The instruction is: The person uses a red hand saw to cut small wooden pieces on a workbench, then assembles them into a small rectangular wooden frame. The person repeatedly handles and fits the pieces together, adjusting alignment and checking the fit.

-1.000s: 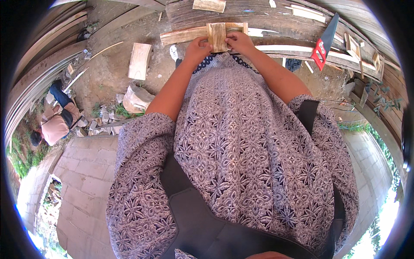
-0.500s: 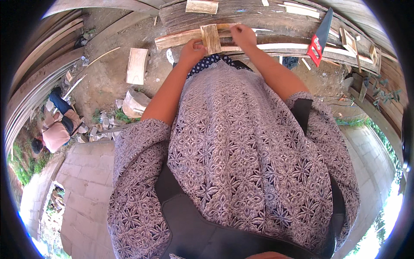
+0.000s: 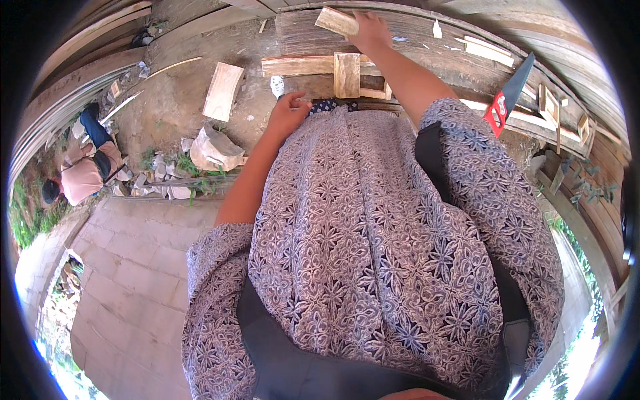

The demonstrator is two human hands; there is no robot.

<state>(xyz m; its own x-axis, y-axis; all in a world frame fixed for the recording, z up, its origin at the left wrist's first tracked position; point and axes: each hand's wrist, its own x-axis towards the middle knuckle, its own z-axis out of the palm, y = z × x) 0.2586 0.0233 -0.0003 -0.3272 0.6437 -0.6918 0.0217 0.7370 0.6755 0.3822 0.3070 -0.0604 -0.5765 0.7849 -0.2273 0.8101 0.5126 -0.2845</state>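
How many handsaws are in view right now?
1. A handsaw with a dark blade and red handle lies on the wooden planks to the right of the person's outstretched right arm. Others may be hidden behind the person's body.

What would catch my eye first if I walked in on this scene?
Most likely the right hand stretched to the top of the picture, gripping a pale wood block above the workbench. Below it a wooden frame piece lies on the bench, with the left hand close by. At right lies a handsaw with a red handle.
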